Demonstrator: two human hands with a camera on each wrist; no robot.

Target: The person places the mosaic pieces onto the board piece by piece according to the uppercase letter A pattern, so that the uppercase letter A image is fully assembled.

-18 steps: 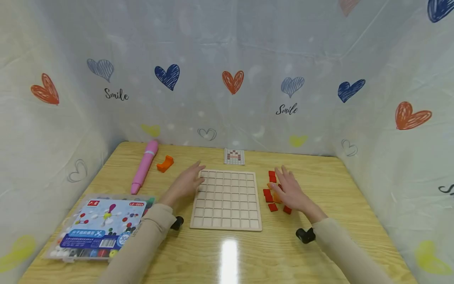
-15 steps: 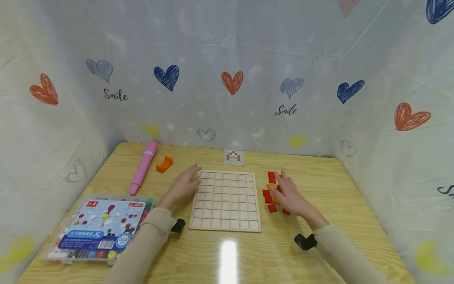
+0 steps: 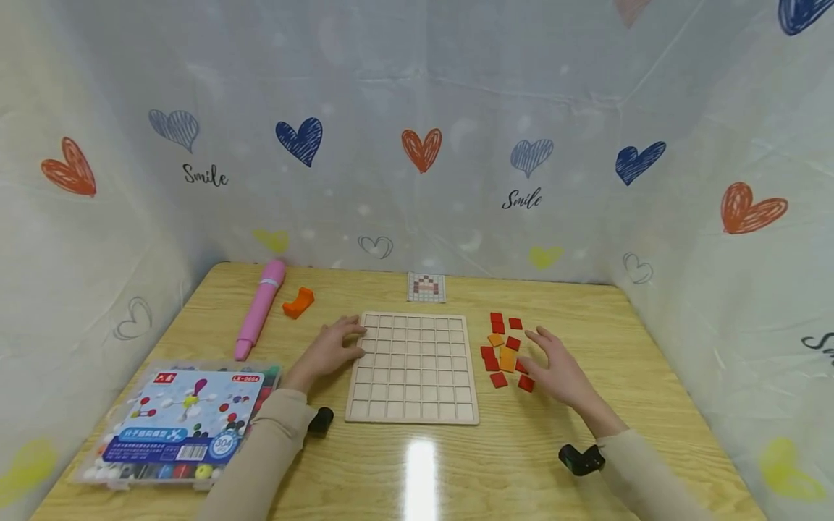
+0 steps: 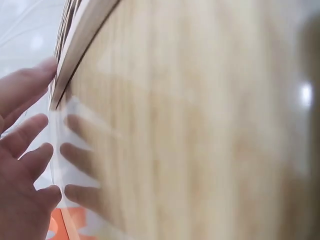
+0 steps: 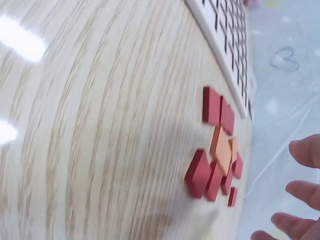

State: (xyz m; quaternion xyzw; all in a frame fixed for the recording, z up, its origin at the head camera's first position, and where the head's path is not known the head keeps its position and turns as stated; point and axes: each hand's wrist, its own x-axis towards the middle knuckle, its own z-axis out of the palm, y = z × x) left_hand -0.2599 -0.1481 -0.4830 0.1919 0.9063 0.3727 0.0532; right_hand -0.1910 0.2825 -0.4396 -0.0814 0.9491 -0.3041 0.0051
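Observation:
A pale wooden grid board lies flat in the middle of the table in the head view. My left hand is at its left side, fingertips right at the rim. The left wrist view has one fingertip overlapping the board's edge, the other fingers loosely spread. Red square tiles and a few orange tiles are scattered right of the board. Just right of them hovers my right hand, fingers relaxed and apart, holding nothing. From the right wrist, the fingers show apart from the red tiles.
A pattern card lies behind the board. At the left are a pink cylinder with a narrower end, an orange curved block and a clear case with a molecule-model label. A printed cloth walls the table's back and sides.
My right hand has drawn back to the right, uncovering more of the red and orange tiles. My left hand has shifted slightly toward me along the board's left edge.

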